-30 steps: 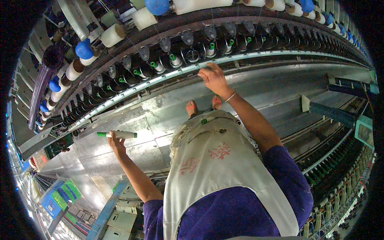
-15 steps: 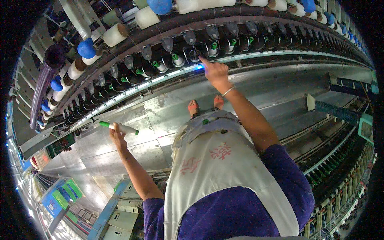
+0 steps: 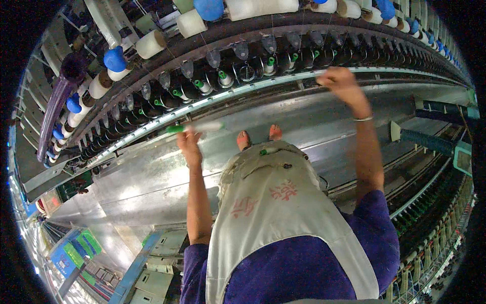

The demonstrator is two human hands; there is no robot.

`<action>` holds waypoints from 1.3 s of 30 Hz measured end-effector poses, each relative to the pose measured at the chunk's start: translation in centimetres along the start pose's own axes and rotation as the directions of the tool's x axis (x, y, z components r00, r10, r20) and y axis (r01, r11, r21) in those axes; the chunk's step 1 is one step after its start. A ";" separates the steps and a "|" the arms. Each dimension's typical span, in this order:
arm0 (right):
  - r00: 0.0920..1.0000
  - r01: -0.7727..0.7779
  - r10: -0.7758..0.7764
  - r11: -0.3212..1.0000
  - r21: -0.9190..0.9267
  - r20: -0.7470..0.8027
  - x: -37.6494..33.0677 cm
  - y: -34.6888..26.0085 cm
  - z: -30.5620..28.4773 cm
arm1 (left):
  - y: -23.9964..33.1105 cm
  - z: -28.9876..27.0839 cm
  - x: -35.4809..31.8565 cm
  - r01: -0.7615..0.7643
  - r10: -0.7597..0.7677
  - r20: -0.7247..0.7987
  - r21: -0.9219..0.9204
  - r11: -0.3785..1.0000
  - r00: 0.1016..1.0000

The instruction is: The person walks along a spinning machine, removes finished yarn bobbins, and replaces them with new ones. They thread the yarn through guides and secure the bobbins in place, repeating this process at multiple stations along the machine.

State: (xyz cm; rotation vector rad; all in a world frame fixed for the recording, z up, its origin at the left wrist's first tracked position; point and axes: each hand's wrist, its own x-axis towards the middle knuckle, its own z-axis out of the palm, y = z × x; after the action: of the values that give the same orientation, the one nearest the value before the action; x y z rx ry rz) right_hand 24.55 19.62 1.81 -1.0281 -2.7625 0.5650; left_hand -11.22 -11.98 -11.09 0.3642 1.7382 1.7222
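My left hand [image 3: 189, 148] is closed around a spinning bobbin [image 3: 208, 126] of white yarn with green tube ends, blurred by motion. The bobbin lies nearly level above the floor, apart from the machine. My right hand [image 3: 341, 86] is raised by the pale rail [image 3: 304, 77], its fingers curled and smeared. Whatever is in them, if anything, cannot be made out. Along the spinning frame stands a row of spindles with green-topped bobbins, such as the upright bobbin [image 3: 223, 78]. Between two bobbins, one spindle position [image 3: 247, 72] shows a ring without white yarn.
Above the spindles run white roving rolls [image 3: 151, 44] and blue balls [image 3: 209, 8]. A purple tube [image 3: 54, 111] hangs at the left. Another machine [image 3: 430, 213] stands at the right. A cart with blue and green panels [image 3: 76, 251] is at the lower left.
My right hand has left the ring position and swung right, its pointing finger now curled in. My left hand has brought the bobbin up and to the right.
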 end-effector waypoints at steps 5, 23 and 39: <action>0.977 -0.104 -0.013 0.842 0.529 0.212 -2.4 -2.6 -6.6 | 7.1 15.3 -1.5 -0.699 0.610 0.348 0.271 0.661 0.712; 0.980 0.176 -0.151 0.390 0.904 -0.126 6.3 -16.5 -10.8 | 1.4 24.7 4.1 -0.585 0.527 0.260 0.263 0.767 0.809; 0.982 0.034 0.161 0.350 0.936 -0.095 7.3 -12.1 0.1 | 17.0 21.0 -0.5 -0.922 0.862 0.400 0.348 0.171 0.310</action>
State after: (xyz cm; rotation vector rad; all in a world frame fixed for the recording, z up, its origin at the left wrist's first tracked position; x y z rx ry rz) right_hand 11.75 15.97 6.43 -0.7641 -1.6384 1.7042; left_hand -2.07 5.74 7.14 2.1326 2.0143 1.7448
